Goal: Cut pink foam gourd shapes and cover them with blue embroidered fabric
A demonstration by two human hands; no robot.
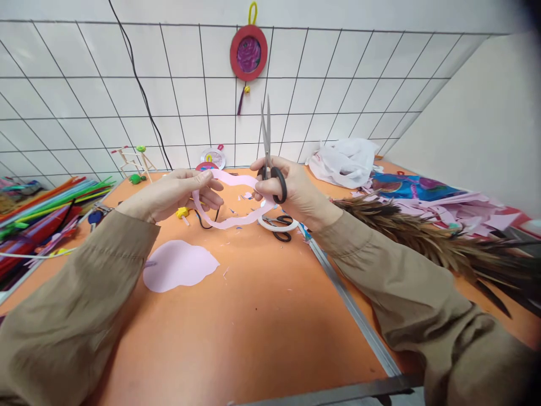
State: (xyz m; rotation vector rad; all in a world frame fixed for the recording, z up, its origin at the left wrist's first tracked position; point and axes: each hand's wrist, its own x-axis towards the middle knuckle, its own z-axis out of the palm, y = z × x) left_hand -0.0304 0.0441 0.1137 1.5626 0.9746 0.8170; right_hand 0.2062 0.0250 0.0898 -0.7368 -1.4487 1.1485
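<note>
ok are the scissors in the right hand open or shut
Slightly open: the scissors point up, a narrow gap showing between their tips.

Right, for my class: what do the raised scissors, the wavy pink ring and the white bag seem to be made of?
Raised scissors: shiny grey blades, probably steel; smooth black handles, likely plastic.
Wavy pink ring: matt, thin, flat strip; paper or thin foam, hard to tell.
White bag: crumpled, slightly glossy, likely thin plastic film.

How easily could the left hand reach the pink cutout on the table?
Probably yes: the cutout lies mostly uncovered near the left sleeve, though the left hand holds the pink ring.
</note>
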